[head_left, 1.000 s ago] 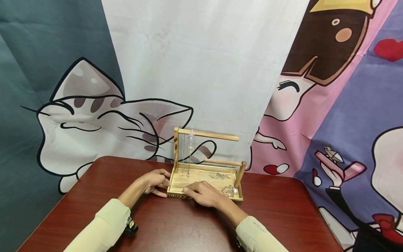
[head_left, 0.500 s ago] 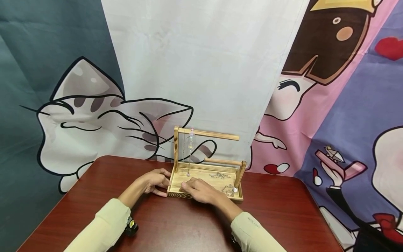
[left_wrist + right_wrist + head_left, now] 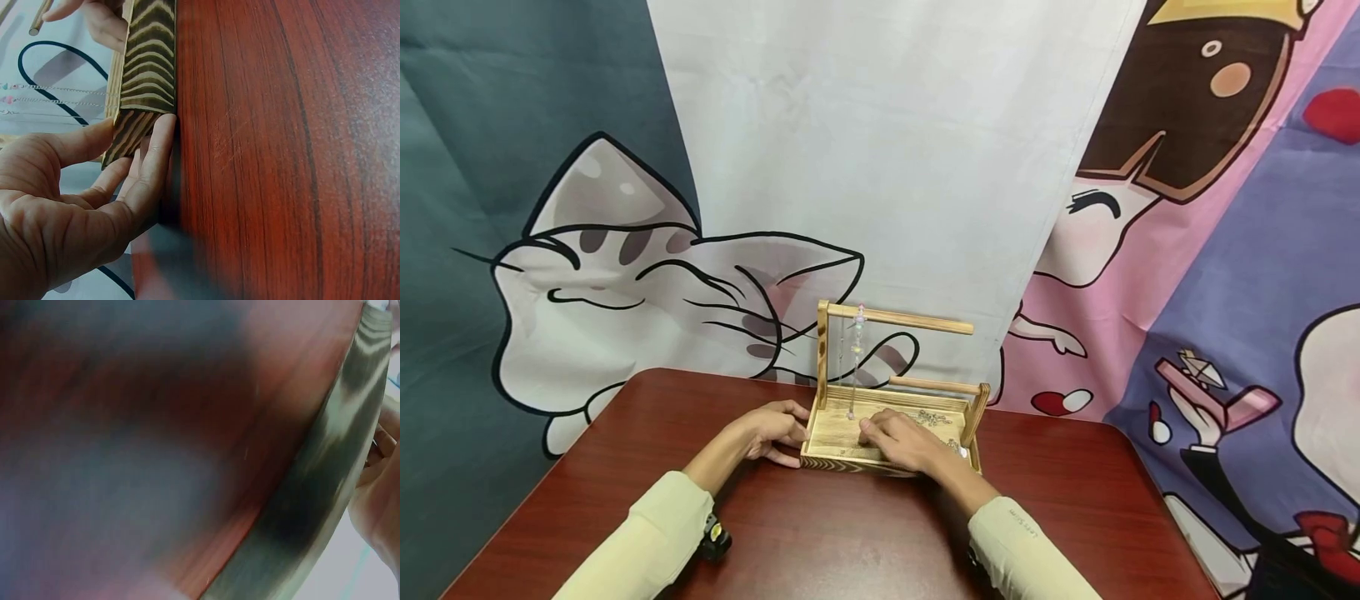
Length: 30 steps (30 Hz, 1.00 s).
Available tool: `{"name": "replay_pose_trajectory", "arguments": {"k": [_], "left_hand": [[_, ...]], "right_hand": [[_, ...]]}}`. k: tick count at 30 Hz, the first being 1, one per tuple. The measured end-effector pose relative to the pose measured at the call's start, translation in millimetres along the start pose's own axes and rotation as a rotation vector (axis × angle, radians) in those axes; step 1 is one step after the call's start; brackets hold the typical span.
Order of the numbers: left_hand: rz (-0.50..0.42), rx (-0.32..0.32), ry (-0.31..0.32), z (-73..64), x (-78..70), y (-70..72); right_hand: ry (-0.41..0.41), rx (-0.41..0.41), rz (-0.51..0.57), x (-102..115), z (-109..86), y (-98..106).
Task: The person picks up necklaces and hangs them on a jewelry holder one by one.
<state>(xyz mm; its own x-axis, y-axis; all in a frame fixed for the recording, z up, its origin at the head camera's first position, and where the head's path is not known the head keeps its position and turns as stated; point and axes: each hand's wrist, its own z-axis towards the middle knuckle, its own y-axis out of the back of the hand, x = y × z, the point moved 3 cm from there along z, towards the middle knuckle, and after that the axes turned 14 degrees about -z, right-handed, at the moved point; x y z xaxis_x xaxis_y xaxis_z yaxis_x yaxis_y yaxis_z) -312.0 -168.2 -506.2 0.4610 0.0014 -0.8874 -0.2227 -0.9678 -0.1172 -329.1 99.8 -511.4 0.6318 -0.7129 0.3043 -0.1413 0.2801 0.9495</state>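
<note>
A wooden jewelry stand (image 3: 842, 462) with a shallow tray base stands on the table. At its left end, my left hand (image 3: 772, 432) grips the tray's corner; in the left wrist view the thumb (image 3: 94, 140) presses the rim and the fingers reach round the end wall. My right hand (image 3: 901, 439) is over the front of the tray with its fingers curled downward; I cannot tell whether they pinch anything. Thin necklaces (image 3: 856, 358), one with pastel beads, hang from the left of the upper bar (image 3: 917, 321). A tangled chain (image 3: 932, 417) lies in the tray's right half.
A lower bar (image 3: 936, 385) runs along the right part of the stand, ending at a short post (image 3: 976, 412). Next to that post lies a small white piece (image 3: 962, 452). Behind the reddish-brown table (image 3: 850, 542) hangs a cartoon-printed cloth (image 3: 887, 167).
My right hand has moved to the right over the tray and slightly toward its back. My left hand keeps its hold on the stand's left end.
</note>
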Motion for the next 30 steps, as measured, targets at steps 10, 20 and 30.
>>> {"name": "replay_pose_trajectory", "arguments": {"k": [10, 20, 30], "left_hand": [[-0.001, 0.005, -0.004, -1.1, -0.3, 0.1], [0.004, 0.001, -0.008, -1.5, 0.4, 0.2], [0.001, 0.007, -0.001, -1.2, -0.4, 0.2]], "right_hand": [[-0.104, -0.056, -0.135, -19.4, -1.4, 14.3], [0.197, -0.174, -0.377, -3.8, 7.3, 8.7], [0.244, -0.206, -0.364, 4.9, 16.5, 1.7]]}}
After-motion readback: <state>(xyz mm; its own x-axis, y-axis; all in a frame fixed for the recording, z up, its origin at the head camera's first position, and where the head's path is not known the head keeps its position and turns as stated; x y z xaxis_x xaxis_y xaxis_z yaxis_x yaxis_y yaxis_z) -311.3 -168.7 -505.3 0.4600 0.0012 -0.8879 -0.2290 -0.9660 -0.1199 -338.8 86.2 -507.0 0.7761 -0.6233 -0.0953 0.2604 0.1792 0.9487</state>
